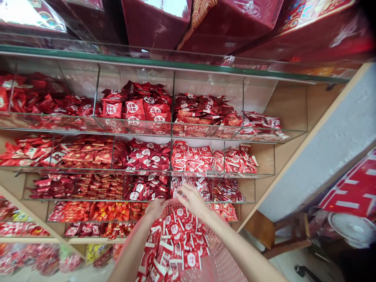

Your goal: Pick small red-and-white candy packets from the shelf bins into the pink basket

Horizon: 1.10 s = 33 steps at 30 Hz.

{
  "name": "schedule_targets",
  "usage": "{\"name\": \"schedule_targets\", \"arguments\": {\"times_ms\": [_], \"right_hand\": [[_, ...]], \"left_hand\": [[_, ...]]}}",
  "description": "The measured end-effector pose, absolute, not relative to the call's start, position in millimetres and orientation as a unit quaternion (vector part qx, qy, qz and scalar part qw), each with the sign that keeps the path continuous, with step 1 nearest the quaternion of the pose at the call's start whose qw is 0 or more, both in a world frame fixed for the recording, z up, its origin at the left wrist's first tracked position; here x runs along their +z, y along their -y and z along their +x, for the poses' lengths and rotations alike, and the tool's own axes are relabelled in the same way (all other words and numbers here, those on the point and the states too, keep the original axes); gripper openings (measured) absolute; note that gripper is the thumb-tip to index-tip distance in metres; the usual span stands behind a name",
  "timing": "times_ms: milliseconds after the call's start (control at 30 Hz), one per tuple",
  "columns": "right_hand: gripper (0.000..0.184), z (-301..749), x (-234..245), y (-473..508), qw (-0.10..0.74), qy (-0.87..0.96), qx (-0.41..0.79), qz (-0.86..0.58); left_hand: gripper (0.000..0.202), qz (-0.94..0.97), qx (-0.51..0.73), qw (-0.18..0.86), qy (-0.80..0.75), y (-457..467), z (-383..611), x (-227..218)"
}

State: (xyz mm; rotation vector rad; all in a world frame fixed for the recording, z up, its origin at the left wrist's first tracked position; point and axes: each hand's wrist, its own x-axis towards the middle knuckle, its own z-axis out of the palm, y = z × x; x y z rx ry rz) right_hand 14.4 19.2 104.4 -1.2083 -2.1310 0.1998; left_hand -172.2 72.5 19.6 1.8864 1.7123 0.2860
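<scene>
A pink perforated basket [219,264] sits low in front of me, filled with several small red and white candy packets [176,243]. My left hand [154,208] grips the basket's far rim. My right hand [192,200] reaches over the rim toward a glass bin of red packets [194,184], fingers curled in a pinch; what they hold, if anything, I cannot make out.
Tiered glass bins [173,129] hold several kinds of red wrapped sweets across the wooden shelf unit. Large red gift boxes [223,23] stand on the top glass shelf. A wooden stool [276,231] sits at the lower right by a grey wall.
</scene>
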Motion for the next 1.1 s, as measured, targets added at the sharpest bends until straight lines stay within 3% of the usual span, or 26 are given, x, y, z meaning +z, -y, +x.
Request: {"name": "schedule_targets", "arguments": {"times_ms": [167,300,400,500,600,700,800,967,1100], "right_hand": [[0.017,21,163,-50,0.388,0.785,-0.012,-0.482],[0.007,28,183,-92,0.26,0.783,-0.016,-0.565],[0.014,25,191,-113,0.153,0.795,-0.006,-0.587],[0.02,18,195,-121,0.118,0.803,-0.003,-0.584],[0.015,14,195,-120,0.113,0.812,-0.019,-0.572],[0.008,17,192,-116,0.132,0.815,-0.044,-0.563],[0.014,25,188,-112,0.171,0.809,-0.062,-0.558],[0.014,42,185,-102,0.34,0.772,-0.058,-0.534],[0.017,50,181,-84,0.476,0.724,0.025,-0.498]], "left_hand": [[0.054,0.686,0.118,0.298,-0.653,-73,-172,18],[0.053,0.683,0.119,0.295,-0.658,-72,-172,20],[0.048,0.697,0.121,0.29,-0.644,-72,-172,19],[0.046,0.701,0.123,0.297,-0.637,-72,-173,17],[0.049,0.695,0.125,0.302,-0.641,-73,-174,15],[0.052,0.694,0.131,0.301,-0.641,-74,-174,14],[0.053,0.697,0.132,0.299,-0.639,-73,-174,15],[0.048,0.707,0.122,0.288,-0.634,-70,-173,22],[0.049,0.7,0.105,0.291,-0.644,-69,-172,25]]}}
